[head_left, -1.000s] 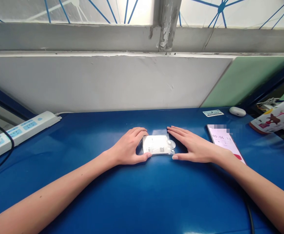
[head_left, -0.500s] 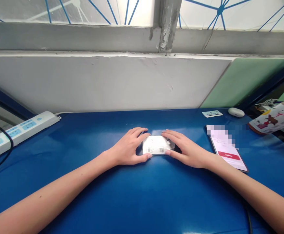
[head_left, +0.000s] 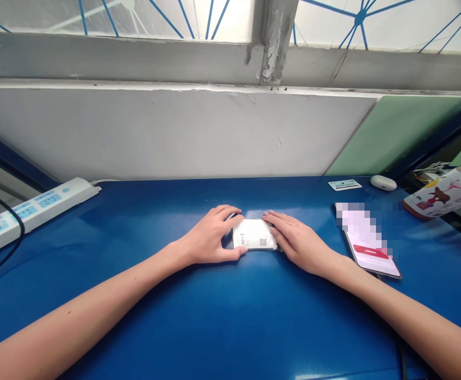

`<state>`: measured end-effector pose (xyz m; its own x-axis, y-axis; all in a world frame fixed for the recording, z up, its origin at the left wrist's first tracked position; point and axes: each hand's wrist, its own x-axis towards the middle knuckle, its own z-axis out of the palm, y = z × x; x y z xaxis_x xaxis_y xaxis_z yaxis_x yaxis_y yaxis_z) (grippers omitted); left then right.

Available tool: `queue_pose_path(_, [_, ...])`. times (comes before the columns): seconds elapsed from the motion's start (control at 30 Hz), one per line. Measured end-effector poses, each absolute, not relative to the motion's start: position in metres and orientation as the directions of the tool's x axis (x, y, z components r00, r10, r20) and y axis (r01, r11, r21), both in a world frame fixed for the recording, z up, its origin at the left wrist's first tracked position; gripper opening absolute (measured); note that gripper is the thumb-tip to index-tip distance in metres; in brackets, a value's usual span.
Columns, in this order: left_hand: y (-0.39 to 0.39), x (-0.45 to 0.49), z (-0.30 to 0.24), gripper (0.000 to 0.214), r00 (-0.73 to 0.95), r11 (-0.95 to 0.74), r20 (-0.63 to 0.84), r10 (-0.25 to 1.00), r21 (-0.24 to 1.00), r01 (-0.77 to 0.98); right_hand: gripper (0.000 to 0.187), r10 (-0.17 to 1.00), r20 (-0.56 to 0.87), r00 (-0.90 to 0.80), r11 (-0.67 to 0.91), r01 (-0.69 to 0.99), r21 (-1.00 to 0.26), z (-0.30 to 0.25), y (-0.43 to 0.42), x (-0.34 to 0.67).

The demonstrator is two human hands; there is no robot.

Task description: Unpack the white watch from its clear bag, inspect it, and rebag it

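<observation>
We see a bare left forearm (head_left: 109, 302) and a bare right forearm (head_left: 404, 307), both slim and narrowing toward the wrist; on the left one we make out two small spots (head_left: 69, 312), one farther from the wrist than the other; our left hand (head_left: 215, 240) and right hand (head_left: 303, 244) are bare too, with slender, tapering fingers

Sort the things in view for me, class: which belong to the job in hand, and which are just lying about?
In the job:
white packet
left hand, at its left end
right hand, at its right end

Lying about:
phone
small card
white oval case
printed container
power strip
</observation>
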<state>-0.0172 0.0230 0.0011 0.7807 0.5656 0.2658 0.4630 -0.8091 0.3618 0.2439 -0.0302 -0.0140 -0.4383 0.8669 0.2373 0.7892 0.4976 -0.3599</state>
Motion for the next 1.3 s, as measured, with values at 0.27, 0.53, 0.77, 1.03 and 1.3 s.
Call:
queue_pose_path(0.27, [0.022,-0.016,0.003,0.052,0.789,-0.815,0.263,0.556,0.360,0.454,0.058,0.867,0.221,-0.446,0.496,0.741,-0.453,-0.012,-0.025,0.252])
queue_pose_path(0.53, [0.024,-0.016,0.001,0.058,0.796,-0.826,0.262,0.545,0.328,0.458,0.043,0.822,0.270,-0.501,0.568,0.749,-0.340,-0.010,-0.022,0.263])
queue_pose_path(0.77, [0.023,-0.017,0.002,0.054,0.787,-0.814,0.260,0.560,0.350,0.464,0.028,0.721,0.363,-0.590,0.678,0.709,-0.195,-0.003,-0.017,0.269])
queue_pose_path(1.03, [0.023,-0.018,0.003,0.055,0.807,-0.830,0.258,0.531,0.351,0.433,0.032,0.754,0.336,-0.564,0.645,0.731,-0.222,-0.004,-0.019,0.268])
queue_pose_path(1.3, [0.023,-0.017,0.002,0.058,0.816,-0.825,0.186,0.547,0.283,0.489,0.043,0.763,0.331,-0.555,0.630,0.752,-0.191,-0.004,-0.022,0.266])
